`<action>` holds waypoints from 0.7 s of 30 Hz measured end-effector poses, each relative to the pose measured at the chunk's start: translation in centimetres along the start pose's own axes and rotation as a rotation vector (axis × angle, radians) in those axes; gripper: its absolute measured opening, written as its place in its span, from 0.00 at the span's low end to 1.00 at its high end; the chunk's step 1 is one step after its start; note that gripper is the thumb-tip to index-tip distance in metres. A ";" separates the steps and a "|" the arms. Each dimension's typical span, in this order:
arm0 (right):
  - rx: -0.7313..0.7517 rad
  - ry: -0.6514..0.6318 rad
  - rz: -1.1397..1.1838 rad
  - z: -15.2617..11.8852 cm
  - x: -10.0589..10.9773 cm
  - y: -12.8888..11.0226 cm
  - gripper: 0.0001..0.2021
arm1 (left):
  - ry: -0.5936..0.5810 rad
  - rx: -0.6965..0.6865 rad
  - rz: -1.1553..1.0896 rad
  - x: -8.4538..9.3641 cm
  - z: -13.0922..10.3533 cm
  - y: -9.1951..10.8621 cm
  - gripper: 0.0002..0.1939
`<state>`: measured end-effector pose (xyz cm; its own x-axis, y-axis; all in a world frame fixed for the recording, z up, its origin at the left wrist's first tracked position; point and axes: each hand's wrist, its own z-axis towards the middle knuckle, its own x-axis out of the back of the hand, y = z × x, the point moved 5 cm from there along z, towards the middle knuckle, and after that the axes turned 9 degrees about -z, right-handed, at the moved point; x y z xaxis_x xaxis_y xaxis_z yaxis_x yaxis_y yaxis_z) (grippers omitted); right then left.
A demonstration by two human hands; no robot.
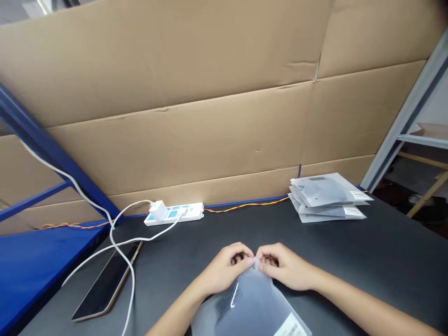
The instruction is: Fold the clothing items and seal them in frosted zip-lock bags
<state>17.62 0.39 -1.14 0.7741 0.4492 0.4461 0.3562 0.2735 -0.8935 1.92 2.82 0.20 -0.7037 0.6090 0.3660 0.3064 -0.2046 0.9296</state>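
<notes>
A frosted plastic bag (255, 305) with something dark inside lies at the near edge of the black table, a white barcode label on its lower right corner. My left hand (231, 267) pinches the bag's far edge between thumb and curled fingers. Close beside it, my right hand (282, 266) pinches the same edge, the two sets of fingertips nearly touching. The bag's edge is drawn up to a point between them. Its lower part runs out of view.
A stack of similar bags (325, 196) stands at the back right. At the back left lies a white power strip (191, 212) with a plugged-in charger (158, 211). White cables (131, 268) loop across a phone (108, 282) at left. A cardboard wall (217, 140) closes off the back.
</notes>
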 end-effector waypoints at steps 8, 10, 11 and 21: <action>0.046 0.198 0.006 0.2 1.2 0.1 0.13 | -0.030 -0.075 0.039 0.6 -0.1 1.2 0.07; 0.018 0.282 0.064 0.2 2.9 1.1 0.14 | -0.037 -0.056 0.064 1.6 -0.1 1.0 0.07; -0.006 0.328 0.075 0.2 3.9 1.7 0.14 | -0.030 -0.043 0.075 2.2 -0.1 0.7 0.07; -0.095 0.537 -0.146 0.0 8.4 6.2 0.14 | 0.117 0.012 -0.348 4.6 0.4 -3.5 0.14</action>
<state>26.28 5.87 -2.93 0.8622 -0.0901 0.4984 0.5056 0.2115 -0.8364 -2.14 6.66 -1.35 -0.8353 0.5488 0.0314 0.0432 0.0086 0.9990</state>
